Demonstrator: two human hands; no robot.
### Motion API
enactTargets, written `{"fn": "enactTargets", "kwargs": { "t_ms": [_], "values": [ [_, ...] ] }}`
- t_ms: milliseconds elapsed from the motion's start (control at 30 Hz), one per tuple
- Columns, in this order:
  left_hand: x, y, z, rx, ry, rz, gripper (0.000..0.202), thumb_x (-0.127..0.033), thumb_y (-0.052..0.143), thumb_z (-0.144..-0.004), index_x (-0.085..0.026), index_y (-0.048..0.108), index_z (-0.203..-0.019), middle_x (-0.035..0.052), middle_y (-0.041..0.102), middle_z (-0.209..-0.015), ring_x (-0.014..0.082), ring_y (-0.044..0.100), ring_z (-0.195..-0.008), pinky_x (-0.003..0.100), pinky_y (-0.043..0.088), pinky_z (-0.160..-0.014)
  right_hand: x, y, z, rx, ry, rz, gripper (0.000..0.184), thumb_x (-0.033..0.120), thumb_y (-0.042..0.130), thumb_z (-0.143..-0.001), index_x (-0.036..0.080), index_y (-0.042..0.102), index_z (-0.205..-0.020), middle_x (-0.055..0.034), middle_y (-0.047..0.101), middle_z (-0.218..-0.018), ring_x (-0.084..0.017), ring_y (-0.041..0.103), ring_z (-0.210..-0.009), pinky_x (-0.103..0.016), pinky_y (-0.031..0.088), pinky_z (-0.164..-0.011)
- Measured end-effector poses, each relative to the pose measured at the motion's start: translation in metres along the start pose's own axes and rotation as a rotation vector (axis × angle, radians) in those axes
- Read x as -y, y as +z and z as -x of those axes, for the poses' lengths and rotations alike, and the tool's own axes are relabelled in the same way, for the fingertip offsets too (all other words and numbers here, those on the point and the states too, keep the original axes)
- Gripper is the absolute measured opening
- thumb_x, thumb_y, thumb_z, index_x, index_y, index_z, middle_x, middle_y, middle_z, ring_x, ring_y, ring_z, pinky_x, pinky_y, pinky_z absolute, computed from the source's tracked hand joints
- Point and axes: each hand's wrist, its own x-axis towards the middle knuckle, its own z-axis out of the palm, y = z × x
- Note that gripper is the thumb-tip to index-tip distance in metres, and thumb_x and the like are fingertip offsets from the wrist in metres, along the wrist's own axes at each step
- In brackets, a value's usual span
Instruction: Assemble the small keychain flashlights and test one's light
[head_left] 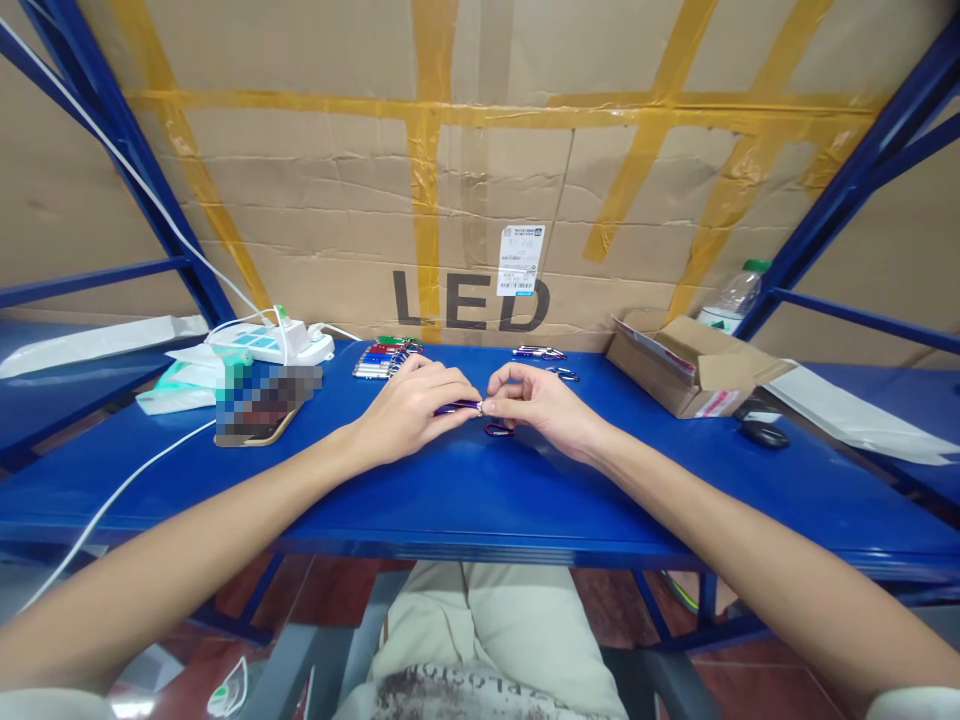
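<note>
My left hand (420, 405) is closed round a slim purple keychain tube (454, 407), held just above the blue table. Thumb and fingertips of my right hand (540, 405) pinch the small silver ring (481, 408) at the tube's right end. Below those fingertips is a dark red carabiner (499, 430); whether it is joined to the ring cannot be made out. Beyond my left hand lies a row of coloured keychain tubes (379, 358) in red, green, blue and silver. Behind my right hand are a few more keychain pieces (538, 352) and a blue carabiner (562, 374).
An open cardboard box (697, 365) stands at right, with a black mouse (763, 433) beside it and a plastic bottle (739, 295) behind. To the left are a phone (262, 425), a power strip (300, 345) and a white cable (139, 455). Large taped cardboard (337, 215) closes off the back.
</note>
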Motion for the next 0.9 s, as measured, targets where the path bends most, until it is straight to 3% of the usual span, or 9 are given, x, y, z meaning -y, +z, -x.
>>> {"fn": "enactTargets", "kwargs": {
  "t_ms": [233, 367, 500, 667, 900],
  "values": [
    [0.003, 0.001, 0.000, 0.025, -0.043, 0.002, 0.023, -0.037, 0.059, -0.113, -0.019, 0.074, -0.115, 0.0057, 0.080, -0.112, 0.0204, 0.071, -0.102, 0.038, 0.037, -0.089, -0.008, 0.002, -0.004, -0.041, -0.259, 0.239, 0.038, 0.048, 0.088, -0.083, 0.021, 0.065, -0.098, -0.0011, 0.071, -0.088, -0.017, 0.064, -0.076, -0.031, 0.052, -0.069],
    [0.005, 0.003, 0.001, 0.041, -0.039, -0.010, 0.026, -0.039, 0.058, -0.113, -0.020, 0.075, -0.114, 0.0054, 0.080, -0.110, 0.0206, 0.070, -0.100, 0.039, 0.038, -0.092, -0.009, 0.002, 0.000, -0.043, -0.351, 0.414, 0.025, 0.038, 0.079, -0.093, 0.022, 0.063, -0.103, -0.0011, 0.072, -0.092, -0.016, 0.062, -0.074, -0.031, 0.051, -0.070],
    [0.006, 0.005, 0.003, 0.058, -0.045, -0.014, 0.028, -0.040, 0.056, -0.114, -0.020, 0.076, -0.114, 0.0064, 0.080, -0.112, 0.0212, 0.069, -0.099, 0.040, 0.038, -0.094, -0.006, 0.001, 0.008, -0.039, -0.517, 0.760, 0.010, 0.024, 0.065, -0.104, 0.024, 0.060, -0.112, -0.0016, 0.072, -0.099, -0.016, 0.062, -0.077, -0.031, 0.050, -0.074],
    [0.004, 0.004, 0.002, 0.059, -0.055, 0.015, 0.025, -0.038, 0.058, -0.113, -0.020, 0.075, -0.115, 0.0070, 0.080, -0.113, 0.0219, 0.070, -0.102, 0.039, 0.039, -0.093, -0.007, -0.001, 0.013, -0.014, -0.793, 1.093, 0.012, 0.018, 0.051, -0.112, 0.023, 0.058, -0.120, -0.0074, 0.072, -0.107, -0.022, 0.063, -0.094, -0.034, 0.052, -0.082],
    [0.004, 0.003, 0.003, 0.037, -0.049, 0.046, 0.021, -0.035, 0.063, -0.111, -0.019, 0.075, -0.115, 0.0066, 0.079, -0.110, 0.0220, 0.070, -0.100, 0.039, 0.039, -0.092, -0.004, -0.002, 0.014, -0.020, -0.951, 1.315, 0.023, 0.015, 0.046, -0.113, 0.021, 0.062, -0.130, -0.0083, 0.076, -0.101, -0.024, 0.061, -0.087, -0.035, 0.052, -0.078]
  ]
}}
